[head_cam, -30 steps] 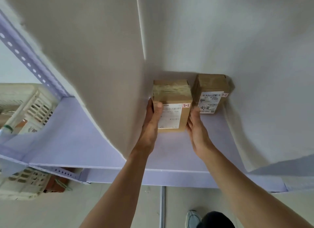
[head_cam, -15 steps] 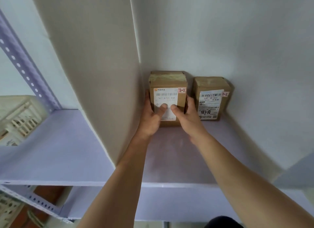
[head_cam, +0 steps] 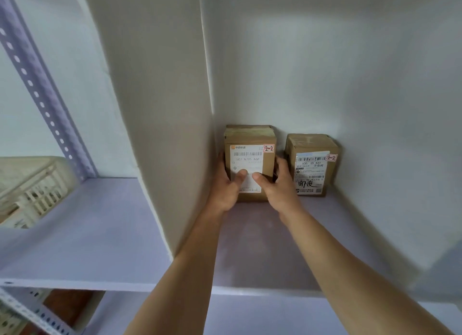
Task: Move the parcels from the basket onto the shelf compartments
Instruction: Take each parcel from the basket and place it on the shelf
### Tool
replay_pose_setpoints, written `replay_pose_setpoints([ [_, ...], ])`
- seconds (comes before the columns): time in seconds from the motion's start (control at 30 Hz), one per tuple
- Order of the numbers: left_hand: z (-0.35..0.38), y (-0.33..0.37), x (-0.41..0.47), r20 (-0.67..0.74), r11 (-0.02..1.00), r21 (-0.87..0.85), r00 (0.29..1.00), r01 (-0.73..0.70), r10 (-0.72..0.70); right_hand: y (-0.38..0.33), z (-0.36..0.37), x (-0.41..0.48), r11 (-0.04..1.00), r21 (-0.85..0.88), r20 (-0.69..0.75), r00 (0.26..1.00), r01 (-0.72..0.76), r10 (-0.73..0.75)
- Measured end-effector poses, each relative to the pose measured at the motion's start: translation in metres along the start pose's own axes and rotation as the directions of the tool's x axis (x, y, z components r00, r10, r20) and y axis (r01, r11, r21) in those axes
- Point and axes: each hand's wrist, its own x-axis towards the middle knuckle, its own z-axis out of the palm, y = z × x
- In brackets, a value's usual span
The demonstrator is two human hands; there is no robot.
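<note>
the shelf point(head_cam: 257, 247) is the biggest thing here, a pale violet board with white walls. an upright divider panel point(head_cam: 160, 114) cuts it into compartments. the right compartment holds two parcels, both at the back wall. the left compartment holds a cream plastic basket point(head_cam: 37, 182) at the far left edge of the view. it is blurred, so i cannot tell what is in it.

the held parcel point(head_cam: 250, 154) stands upright on the board in the back left corner, just beside the divider, with its label to the front. it is a brown carton closed with tape. i judge it stiff and quite light, not slippery, and its flat sides are the good place to take it. the second parcel point(head_cam: 312, 164) is the same kind of carton and stands near it on the right. they are apart, with a narrow gap between them.

the left hand point(head_cam: 225, 187) grips the left side of the held parcel and the right hand point(head_cam: 277, 187) grips the right side — both thumbs press on the white label at the front. the right fingers go into the gap, so there is little room there.

each parcel has a small tag in the top right corner of its label, marked 2-2 — one tag point(head_cam: 268, 148) on the held parcel, the other tag point(head_cam: 331, 157) on the second.
</note>
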Motion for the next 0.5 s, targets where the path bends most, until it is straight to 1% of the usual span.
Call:
replay_pose_setpoints([
  [0.27, 0.002, -0.007, 0.005, -0.057, 0.999, 0.052, 0.998, 0.016, -0.013, 0.003, 0.007, 0.004, 0.999, -0.048, -0.044, 0.999, 0.014, -0.016],
  [0.37, 0.003, -0.008, 0.006, -0.046, 0.999, 0.009, 0.998, 0.042, -0.042, 0.002, 0.008, 0.006, 0.999, -0.046, -0.027, 0.999, 0.015, -0.017],
  [0.43, 0.003, -0.007, 0.008, -0.032, 0.992, -0.064, 0.993, 0.11, -0.112, 0.0, 0.007, 0.006, 0.999, -0.054, 0.01, 1.0, -0.002, 0.003],
  [0.5, 0.002, -0.004, 0.019, -0.023, 0.967, -0.136, 0.975, 0.217, -0.222, -0.012, 0.004, 0.008, 0.998, -0.01, 0.064, 0.996, -0.058, 0.059],
])
